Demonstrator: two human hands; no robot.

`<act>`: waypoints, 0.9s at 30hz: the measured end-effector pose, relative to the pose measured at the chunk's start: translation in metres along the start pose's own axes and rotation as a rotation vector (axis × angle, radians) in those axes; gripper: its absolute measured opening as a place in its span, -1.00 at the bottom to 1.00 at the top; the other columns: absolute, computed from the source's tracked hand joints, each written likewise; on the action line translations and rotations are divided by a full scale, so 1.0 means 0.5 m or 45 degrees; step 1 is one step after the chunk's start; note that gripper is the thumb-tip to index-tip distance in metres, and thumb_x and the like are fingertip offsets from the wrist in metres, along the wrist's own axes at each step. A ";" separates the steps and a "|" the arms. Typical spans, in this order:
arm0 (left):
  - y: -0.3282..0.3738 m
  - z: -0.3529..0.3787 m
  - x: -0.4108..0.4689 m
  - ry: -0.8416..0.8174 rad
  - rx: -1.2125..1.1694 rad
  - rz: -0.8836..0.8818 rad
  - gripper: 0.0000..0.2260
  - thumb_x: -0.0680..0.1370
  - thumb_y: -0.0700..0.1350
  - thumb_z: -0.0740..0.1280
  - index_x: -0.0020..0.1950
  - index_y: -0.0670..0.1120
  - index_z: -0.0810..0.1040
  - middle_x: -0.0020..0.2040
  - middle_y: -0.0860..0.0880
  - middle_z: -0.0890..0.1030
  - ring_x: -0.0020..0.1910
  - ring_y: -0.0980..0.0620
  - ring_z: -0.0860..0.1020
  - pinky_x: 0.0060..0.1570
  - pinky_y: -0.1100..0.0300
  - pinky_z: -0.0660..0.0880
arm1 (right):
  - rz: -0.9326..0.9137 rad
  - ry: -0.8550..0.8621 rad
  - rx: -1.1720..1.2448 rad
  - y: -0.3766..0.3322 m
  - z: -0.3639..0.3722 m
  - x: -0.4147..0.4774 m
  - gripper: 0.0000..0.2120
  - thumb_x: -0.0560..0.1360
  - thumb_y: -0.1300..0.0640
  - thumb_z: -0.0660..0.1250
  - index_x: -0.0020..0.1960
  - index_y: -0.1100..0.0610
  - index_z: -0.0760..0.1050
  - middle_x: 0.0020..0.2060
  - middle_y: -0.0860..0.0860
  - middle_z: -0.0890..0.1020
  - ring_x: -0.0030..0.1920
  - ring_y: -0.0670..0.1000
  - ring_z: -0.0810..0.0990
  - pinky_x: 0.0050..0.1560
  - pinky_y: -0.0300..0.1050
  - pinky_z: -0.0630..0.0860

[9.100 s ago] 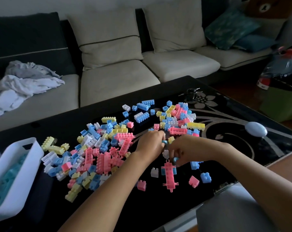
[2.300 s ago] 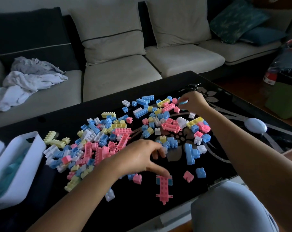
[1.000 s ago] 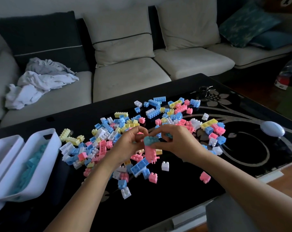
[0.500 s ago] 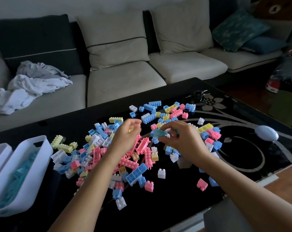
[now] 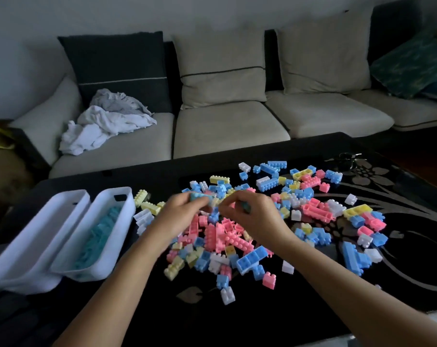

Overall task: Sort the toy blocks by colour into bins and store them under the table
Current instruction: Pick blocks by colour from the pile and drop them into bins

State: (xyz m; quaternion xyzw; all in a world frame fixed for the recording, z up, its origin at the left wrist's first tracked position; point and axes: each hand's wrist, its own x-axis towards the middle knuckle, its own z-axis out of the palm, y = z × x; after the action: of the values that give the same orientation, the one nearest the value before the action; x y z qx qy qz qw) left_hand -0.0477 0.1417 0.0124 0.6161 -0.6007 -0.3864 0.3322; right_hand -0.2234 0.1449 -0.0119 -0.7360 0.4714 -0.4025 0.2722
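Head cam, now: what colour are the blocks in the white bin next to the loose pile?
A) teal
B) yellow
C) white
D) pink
A: the white bin has only teal blocks showing inside it.

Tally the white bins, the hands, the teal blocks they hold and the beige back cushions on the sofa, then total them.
White bins: 2
Hands: 2
Teal blocks held: 2
Beige back cushions: 2
Total: 8
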 end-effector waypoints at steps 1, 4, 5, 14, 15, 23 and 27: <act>-0.018 -0.042 -0.001 0.122 0.003 -0.032 -0.86 0.55 0.03 0.28 -0.07 0.04 0.61 -0.18 0.00 0.61 -0.24 0.09 0.50 -0.22 0.19 0.35 | 0.113 -0.098 0.177 -0.017 0.028 0.022 -0.85 0.50 0.09 0.36 -0.07 0.18 0.61 -0.46 -0.09 0.46 -0.55 -0.17 0.30 -0.49 -0.37 0.24; -0.074 -0.145 -0.005 0.442 0.188 -0.090 -0.83 0.53 -0.06 0.29 -0.09 -0.13 0.60 -0.12 -0.13 0.63 -0.21 -0.01 0.52 -0.23 0.15 0.35 | 0.571 -0.401 0.719 -0.074 0.104 0.080 -0.83 0.57 0.16 0.24 -0.08 0.21 0.57 -0.42 -0.03 0.40 -0.44 -0.13 0.30 -0.38 -0.27 0.27; -0.094 -0.174 -0.009 0.512 0.286 -0.134 -0.80 0.53 -0.07 0.28 -0.06 -0.20 0.58 -0.15 -0.15 0.61 -0.20 -0.04 0.51 -0.23 0.14 0.34 | 0.696 -0.422 0.922 -0.091 0.131 0.102 -0.86 0.57 0.19 0.23 -0.06 0.17 0.56 -0.38 -0.06 0.43 -0.39 -0.15 0.33 -0.33 -0.27 0.30; -0.235 -0.286 -0.019 0.507 0.805 -0.464 -0.76 0.57 -0.03 0.21 -0.02 -0.19 0.52 -0.17 -0.12 0.57 -0.20 -0.09 0.51 -0.20 0.13 0.38 | 0.799 -0.612 1.152 -0.222 0.354 0.227 -0.76 0.63 0.23 0.11 0.27 0.26 0.37 0.12 0.13 0.45 0.38 0.19 0.34 0.11 -0.12 0.51; -0.239 -0.285 -0.015 0.495 0.816 -0.457 -0.77 0.56 -0.04 0.20 -0.03 -0.20 0.53 -0.13 -0.13 0.59 -0.18 -0.10 0.51 -0.18 0.13 0.37 | 0.856 -0.660 1.220 -0.226 0.363 0.235 -0.77 0.63 0.19 0.12 0.25 0.23 0.38 0.09 0.12 0.46 0.39 0.20 0.33 0.17 -0.08 0.47; -0.238 -0.289 -0.028 0.479 0.822 -0.367 -0.78 0.57 -0.10 0.22 0.13 -0.19 0.51 0.08 -0.15 0.59 -0.02 -0.11 0.52 -0.03 0.10 0.41 | 0.997 -0.795 1.150 -0.234 0.392 0.260 -0.47 0.62 -0.02 0.10 0.49 0.24 0.15 0.48 0.25 0.11 0.50 0.18 0.10 0.43 -0.03 0.14; -0.201 -0.269 -0.039 0.627 0.771 -0.297 -0.68 0.57 -0.09 0.24 0.30 -0.15 0.44 0.20 -0.15 0.55 0.16 -0.16 0.50 0.08 0.10 0.38 | 0.828 -0.739 1.075 -0.211 0.360 0.266 -0.56 0.61 0.08 0.16 0.39 0.31 0.32 0.34 0.24 0.36 0.40 0.20 0.30 0.37 -0.05 0.28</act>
State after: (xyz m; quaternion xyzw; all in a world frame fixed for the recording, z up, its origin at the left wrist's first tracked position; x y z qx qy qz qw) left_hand 0.1193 0.1597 -0.0093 0.8241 -0.5159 -0.0681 0.2236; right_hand 0.0102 0.0704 0.0198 -0.4623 0.3783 -0.2336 0.7672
